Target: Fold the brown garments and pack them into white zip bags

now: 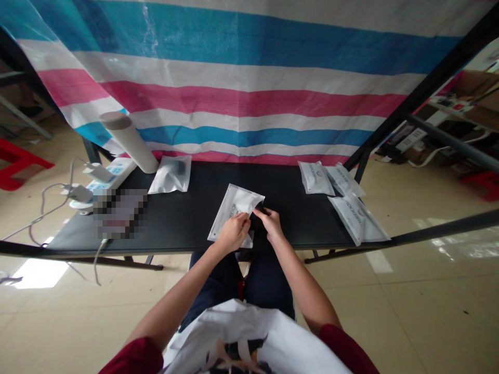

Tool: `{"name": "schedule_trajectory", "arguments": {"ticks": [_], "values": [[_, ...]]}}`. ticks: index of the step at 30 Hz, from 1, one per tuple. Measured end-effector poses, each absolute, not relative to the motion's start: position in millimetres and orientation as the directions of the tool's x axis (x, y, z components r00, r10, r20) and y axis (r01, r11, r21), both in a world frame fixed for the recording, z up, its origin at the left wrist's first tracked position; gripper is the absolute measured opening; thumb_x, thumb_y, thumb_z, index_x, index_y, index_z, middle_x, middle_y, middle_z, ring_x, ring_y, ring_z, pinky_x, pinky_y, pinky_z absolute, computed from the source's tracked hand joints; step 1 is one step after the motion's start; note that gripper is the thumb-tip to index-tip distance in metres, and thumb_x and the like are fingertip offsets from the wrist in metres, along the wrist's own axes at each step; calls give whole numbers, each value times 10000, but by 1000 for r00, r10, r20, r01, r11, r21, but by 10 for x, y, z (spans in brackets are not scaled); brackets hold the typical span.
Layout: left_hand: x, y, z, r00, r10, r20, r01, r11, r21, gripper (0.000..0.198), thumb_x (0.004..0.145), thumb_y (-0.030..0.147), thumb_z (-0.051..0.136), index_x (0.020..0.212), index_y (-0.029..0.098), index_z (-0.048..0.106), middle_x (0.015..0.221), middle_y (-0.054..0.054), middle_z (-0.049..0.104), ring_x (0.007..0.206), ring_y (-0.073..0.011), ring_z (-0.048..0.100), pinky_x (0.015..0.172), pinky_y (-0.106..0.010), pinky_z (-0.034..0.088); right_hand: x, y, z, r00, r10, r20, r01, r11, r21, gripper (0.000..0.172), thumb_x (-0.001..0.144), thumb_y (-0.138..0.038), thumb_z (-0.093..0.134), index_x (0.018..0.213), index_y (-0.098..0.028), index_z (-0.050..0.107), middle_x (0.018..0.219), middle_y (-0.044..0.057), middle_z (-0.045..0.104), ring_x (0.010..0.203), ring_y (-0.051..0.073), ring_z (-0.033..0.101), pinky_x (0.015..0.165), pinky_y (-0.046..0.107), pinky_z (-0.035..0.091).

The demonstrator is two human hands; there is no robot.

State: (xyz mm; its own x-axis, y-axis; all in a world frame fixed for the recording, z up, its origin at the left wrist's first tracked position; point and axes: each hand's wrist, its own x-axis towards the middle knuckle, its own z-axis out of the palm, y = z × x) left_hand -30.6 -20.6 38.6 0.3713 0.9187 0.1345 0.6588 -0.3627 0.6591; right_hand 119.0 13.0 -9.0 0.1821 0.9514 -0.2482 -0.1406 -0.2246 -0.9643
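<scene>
A white plastic pouch (230, 202) with grey lettering lies at the front middle of the black table. My left hand (235, 231) is closed on the pouch's near right edge, fingers curled against the plastic. At the pouch's right corner, my right hand (271, 222) pinches a small black item (261, 207), mostly hidden by the fingers and the pouch. I cannot tell how far that item sits inside. Another piece of white plastic (248, 240) shows beneath my left hand at the table's front edge.
Several lettered white pouches (315, 177) lie at the right end of the table (273, 176). Toward the left are a filled pouch (171, 174), a white bottle (130, 143), a power strip (113, 174) with cables and a blurred-out phone-like object (120, 213). A striped sheet (241, 78) hangs behind.
</scene>
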Motion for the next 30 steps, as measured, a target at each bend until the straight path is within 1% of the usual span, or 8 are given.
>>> {"name": "schedule_trajectory", "arguments": {"ticks": [4, 10, 13, 17, 20, 23, 26, 30], "values": [[-228, -216, 374, 377, 915, 141, 679, -377, 631, 247, 948, 252, 368, 740, 208, 495, 740, -33, 589, 729, -176, 592, 656, -280, 407, 1117, 128, -107, 277, 947, -165, -28, -164, -986, 352, 607, -474, 724, 781, -171, 690, 741, 26, 702, 732, 202, 617, 612, 266, 450], [-113, -214, 392, 397, 894, 207, 701, -441, 561, 224, 953, 236, 397, 764, 204, 513, 750, -45, 604, 796, -198, 571, 699, -301, 419, 1205, 75, -132, 2, 980, -197, 143, -196, -970, 283, 644, -442, 694, 676, -164, 652, 566, 3, 617, 647, 202, 594, 542, 252, 416], [-84, -210, 394, 405, 889, 215, 716, -454, 530, 199, 954, 237, 408, 799, 200, 526, 773, -47, 614, 809, -205, 559, 710, -312, 426, 1198, 64, -109, -97, 974, -203, 70, -196, -978, 284, 655, -436, 698, 668, -155, 655, 581, 3, 622, 673, 195, 595, 572, 251, 430], [-129, -212, 411, 415, 877, 242, 733, -480, 482, 221, 976, 300, 402, 848, 191, 545, 822, -59, 613, 835, -217, 547, 759, -342, 439, 1256, 59, -19, -278, 935, -219, -160, -270, -950, 316, 673, -470, 701, 767, -169, 687, 713, 21, 675, 732, 180, 623, 641, 259, 480], [-224, -280, 426, 447, 853, 269, 740, -522, 424, 271, 931, 441, 506, 960, 179, 566, 958, -87, 605, 931, -252, 537, 826, -390, 442, 1417, 0, 66, -158, 965, -210, -241, -244, -939, 350, 703, -489, 711, 901, -202, 682, 900, 37, 706, 843, 169, 649, 717, 259, 506], [-323, -423, 412, 543, 793, 276, 703, -609, 367, 497, 776, 547, 685, 1072, 168, 561, 1079, -114, 578, 1010, -297, 518, 872, -439, 444, 1573, -173, 105, -67, 966, -250, -133, -257, -957, 387, 746, -552, 686, 899, -203, 620, 790, 19, 685, 702, 136, 639, 594, 224, 484], [-395, -566, 375, 657, 713, 246, 629, -698, 344, 498, 715, 479, 759, 1062, 180, 564, 1085, -109, 576, 1013, -296, 526, 867, -437, 458, 1614, -436, 79, -236, 915, -327, -1, -336, -942, 426, 765, -606, 664, 861, -218, 516, 601, -36, 614, 503, 117, 567, 447, 198, 394], [-473, -638, 323, 695, 687, 212, 597, -715, 362, 457, 712, 390, 772, 1059, 180, 562, 1126, -101, 584, 1033, -276, 540, 887, -411, 481, 1530, -708, -9, -397, 849, -347, 2, -378, -926, 470, 747, -613, 690, 843, -236, 426, 614, -46, 627, 511, 124, 587, 444, 201, 402]]}}
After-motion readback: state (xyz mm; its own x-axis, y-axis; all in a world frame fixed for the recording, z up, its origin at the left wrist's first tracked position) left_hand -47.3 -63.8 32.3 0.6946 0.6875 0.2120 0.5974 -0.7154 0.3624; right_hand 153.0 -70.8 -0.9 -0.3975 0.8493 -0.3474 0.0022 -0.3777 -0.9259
